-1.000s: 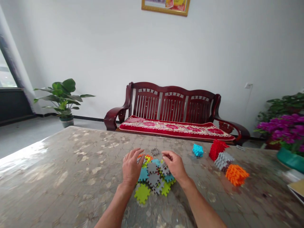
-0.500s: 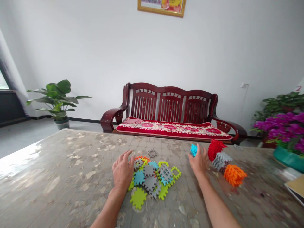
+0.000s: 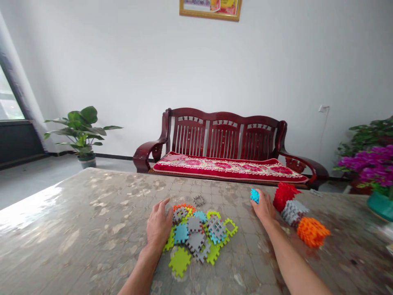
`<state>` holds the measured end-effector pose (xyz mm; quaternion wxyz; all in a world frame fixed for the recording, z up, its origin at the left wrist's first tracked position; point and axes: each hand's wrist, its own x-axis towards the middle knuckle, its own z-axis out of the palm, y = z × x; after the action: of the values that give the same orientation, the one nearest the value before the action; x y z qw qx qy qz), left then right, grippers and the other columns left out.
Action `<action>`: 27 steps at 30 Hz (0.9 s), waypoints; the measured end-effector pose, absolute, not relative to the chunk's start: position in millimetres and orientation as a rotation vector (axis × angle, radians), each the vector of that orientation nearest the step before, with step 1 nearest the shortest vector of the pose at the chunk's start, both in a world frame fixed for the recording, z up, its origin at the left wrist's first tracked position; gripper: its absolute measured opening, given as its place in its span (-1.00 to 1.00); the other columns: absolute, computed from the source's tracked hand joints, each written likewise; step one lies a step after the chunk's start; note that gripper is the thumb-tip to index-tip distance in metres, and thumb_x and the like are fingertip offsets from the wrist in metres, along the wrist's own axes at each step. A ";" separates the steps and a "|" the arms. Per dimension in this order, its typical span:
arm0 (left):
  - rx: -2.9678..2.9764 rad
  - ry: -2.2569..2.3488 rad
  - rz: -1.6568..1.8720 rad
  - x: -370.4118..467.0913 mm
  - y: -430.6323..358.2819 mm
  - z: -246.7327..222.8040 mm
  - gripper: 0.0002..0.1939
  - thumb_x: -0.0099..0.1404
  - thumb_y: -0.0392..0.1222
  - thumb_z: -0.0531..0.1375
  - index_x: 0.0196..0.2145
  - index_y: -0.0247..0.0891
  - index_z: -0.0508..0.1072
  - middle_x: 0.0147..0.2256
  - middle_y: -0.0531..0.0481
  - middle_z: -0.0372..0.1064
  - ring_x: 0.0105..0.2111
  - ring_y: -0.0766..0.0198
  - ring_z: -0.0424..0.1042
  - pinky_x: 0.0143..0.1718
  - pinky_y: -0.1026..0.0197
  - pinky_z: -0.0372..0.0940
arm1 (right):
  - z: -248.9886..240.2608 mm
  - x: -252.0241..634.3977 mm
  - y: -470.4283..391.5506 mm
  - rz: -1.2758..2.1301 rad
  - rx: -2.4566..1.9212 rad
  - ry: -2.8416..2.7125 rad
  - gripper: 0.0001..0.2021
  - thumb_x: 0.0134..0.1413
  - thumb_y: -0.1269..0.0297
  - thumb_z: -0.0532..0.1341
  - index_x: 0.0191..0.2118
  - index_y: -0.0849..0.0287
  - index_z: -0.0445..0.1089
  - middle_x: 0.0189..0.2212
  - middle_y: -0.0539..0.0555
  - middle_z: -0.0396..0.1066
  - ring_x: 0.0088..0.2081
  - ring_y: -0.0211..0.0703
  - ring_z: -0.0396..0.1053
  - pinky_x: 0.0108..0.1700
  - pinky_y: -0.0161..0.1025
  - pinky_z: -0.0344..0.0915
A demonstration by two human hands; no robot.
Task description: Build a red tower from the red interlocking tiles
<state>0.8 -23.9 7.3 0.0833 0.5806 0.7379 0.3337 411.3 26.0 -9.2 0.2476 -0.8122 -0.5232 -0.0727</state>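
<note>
My left hand (image 3: 159, 221) rests at the left edge of a loose pile of toothed plastic puzzle tiles. Its fingers are stretched out and hold nothing. Green, blue, grey and orange pieces overlap in the pile, with a grey tile (image 3: 196, 241) near its middle and a green tile (image 3: 179, 261) at its front. My right hand (image 3: 264, 206) is closed at a small stack of light blue tiles (image 3: 254, 196); part of that stack is hidden by the fingers. To its right stand a red stack (image 3: 284, 196), a grey stack (image 3: 294, 212) and an orange stack (image 3: 312, 232) in a slanting row.
A grey frame-shaped piece (image 3: 199, 200) lies behind the pile. The table (image 3: 92, 246) has a glossy patterned cover. Purple flowers in a teal pot (image 3: 382, 205) stand at the right. Beyond the table is a dark red wooden bench (image 3: 222, 137); a potted plant (image 3: 86, 160) stands left.
My right hand's spread fingers have closed in at the blue stack. The view has shifted slightly, so the table things appear further right. My left hand stays by the pile.
</note>
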 end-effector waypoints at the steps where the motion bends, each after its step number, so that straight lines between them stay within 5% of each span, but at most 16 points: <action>1: 1.733 2.194 1.001 1.0 -24.0 7.5 -0.59 0.38 -0.11 0.01 0.12 -0.19 0.39 0.14 -0.16 0.34 0.06 0.07 0.41 0.02 0.08 0.30 | -8.1 411.2 25.2 -0.208 -2.220 -1.429 -0.51 0.16 0.24 0.13 0.22 0.07 0.21 0.07 0.21 0.29 -0.07 0.04 0.40 -0.13 -0.11 0.33; 11: 1.791 2.054 1.159 3.3 -24.2 6.0 -0.63 0.35 -0.15 0.03 0.06 -0.18 0.44 0.09 -0.16 0.39 0.05 0.06 0.42 0.05 0.02 0.30 | -9.2 363.3 -3.4 -0.127 -1.888 -1.520 -0.54 0.01 0.33 0.18 0.10 0.09 0.32 -0.09 0.13 0.37 -0.08 0.01 0.40 -0.06 -0.11 0.34; 16: 1.979 1.668 1.420 12.5 -26.4 6.9 -0.68 0.36 -0.08 0.05 -0.03 -0.13 0.49 0.05 -0.07 0.42 0.08 0.11 0.39 0.14 0.02 0.26 | 16.1 298.0 -27.4 -0.028 -1.472 -1.738 -0.49 -0.05 0.43 0.15 0.09 0.05 0.32 -0.02 0.09 0.37 0.03 -0.04 0.34 0.12 -0.07 0.28; 20: 2.099 1.319 1.340 24.7 -32.7 14.7 -0.62 0.34 -0.02 0.10 0.07 -0.11 0.43 0.02 -0.06 0.43 -0.02 0.18 0.45 0.01 0.12 0.36 | 42.7 243.0 -50.2 -0.011 -1.329 -1.933 -0.40 -0.09 0.54 0.13 0.13 0.00 0.32 0.03 0.08 0.38 0.08 -0.03 0.31 0.14 -0.07 0.27; 27: 2.145 1.110 1.255 29.5 -39.0 18.8 -0.37 0.25 0.15 0.17 0.19 -0.19 0.30 0.10 -0.19 0.35 0.08 0.03 0.37 0.11 -0.01 0.28 | 43.9 204.7 -62.9 -0.080 -1.182 -2.221 -0.19 0.00 0.55 0.15 0.38 0.00 -0.02 0.10 0.13 0.37 0.08 0.02 0.28 0.12 -0.03 0.28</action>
<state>29.5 -39.0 18.8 0.2083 0.7709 0.3987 0.4510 204.7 -62.9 43.9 0.3072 -0.4470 -0.8396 -0.0301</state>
